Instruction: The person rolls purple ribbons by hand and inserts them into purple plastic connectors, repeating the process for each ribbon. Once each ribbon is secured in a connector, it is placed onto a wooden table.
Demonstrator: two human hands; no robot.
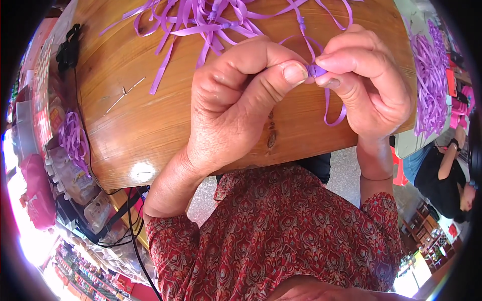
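Observation:
Both hands meet above a wooden table (pixel 150 120). My left hand (pixel 236 100) pinches a small purple bead (pixel 315 70) between thumb and forefinger. My right hand (pixel 366 80) pinches the same bead from the other side. A thin purple ribbon (pixel 332 118) runs through the bead, loops down under my right hand and trails up toward a loose pile of purple ribbons (pixel 211 20) at the far edge of the table.
A thin metal needle or wire (pixel 123 94) lies on the wood at the left. More purple ribbon (pixel 432 75) is heaped on a table at the right, another bunch (pixel 73 138) at the left. A seated person (pixel 447 175) is at the right edge.

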